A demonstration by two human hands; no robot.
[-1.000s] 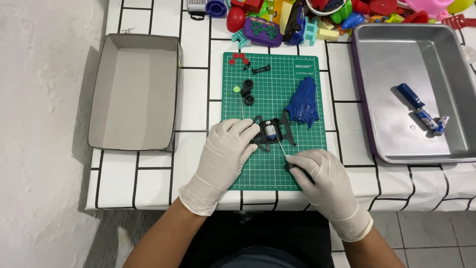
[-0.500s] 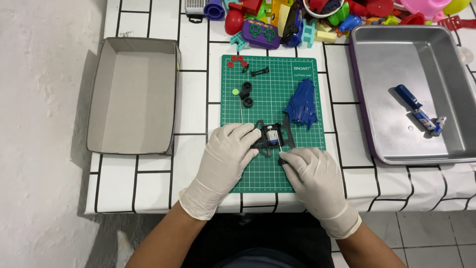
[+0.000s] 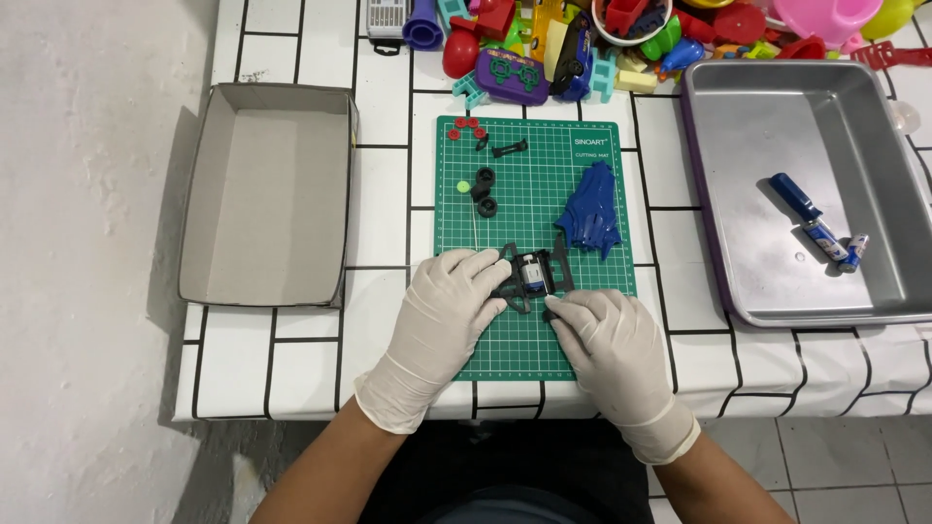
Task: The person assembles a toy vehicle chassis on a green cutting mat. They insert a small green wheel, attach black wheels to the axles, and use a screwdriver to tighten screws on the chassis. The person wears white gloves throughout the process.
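Near the front edge of the green cutting mat: both hands in thin white rubber gloves, closed around a small black toy car frame. Left hand with fingers curled over the frame's left end, pinning it flat to the mat. Right hand with fingertips pressed to the frame's lower right corner; how tight, can't tell. Frame: flat black plastic, open lattice shape, small silver motor block seated in the middle.

Further up the mat: crumpled-looking blue plastic car shell just right of the frame, loose. Two small black wheels side by side, round green cap beside them, thin metal rod lying lengthwise below. Black axle piece and a few tiny red round parts near the top edge. Mat gridded, matte, rubbery.

Left of mat: grey cardboard box, open top, shallow, rectangular, nothing visible inside.

Right of mat: shiny metal tray, rounded corners, raised rim. Inside: one screwdriver with blue handle, lying diagonally.

Far edge of the white tiled table, dark grout lines: heap of bright plastic toys, mixed red, yellow, purple, pink.
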